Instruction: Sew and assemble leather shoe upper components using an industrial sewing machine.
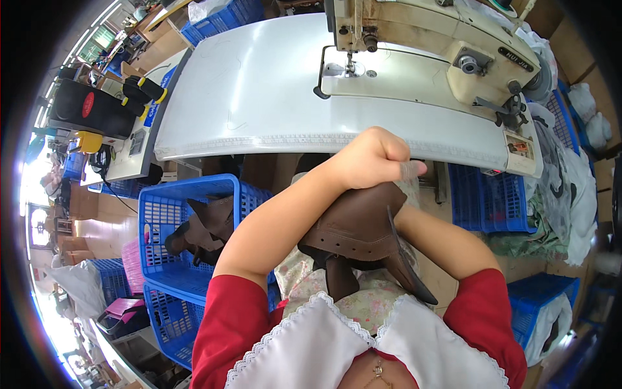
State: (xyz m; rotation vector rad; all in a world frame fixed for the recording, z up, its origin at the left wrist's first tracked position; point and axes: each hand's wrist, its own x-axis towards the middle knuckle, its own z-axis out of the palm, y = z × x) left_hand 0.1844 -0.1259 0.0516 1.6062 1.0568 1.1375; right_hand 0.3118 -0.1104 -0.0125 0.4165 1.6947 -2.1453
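My left hand (372,157) is closed in a fist on the top edge of a brown leather piece (356,227), held above my lap just in front of the table edge. A pale covered fingertip sticks out at the fist's right side. The leather has stitched seams and dark flaps hanging down toward my floral apron. My right hand (403,217) reaches in from the right. Its wrist goes under the leather, and the fingers are hidden behind it.
A white sewing table (259,84) carries a cream industrial sewing machine (427,45) at the back right. To my left, a blue plastic crate (162,220) holds more brown leather pieces (201,233). More blue crates (486,201) and pale fabric (570,188) lie to the right.
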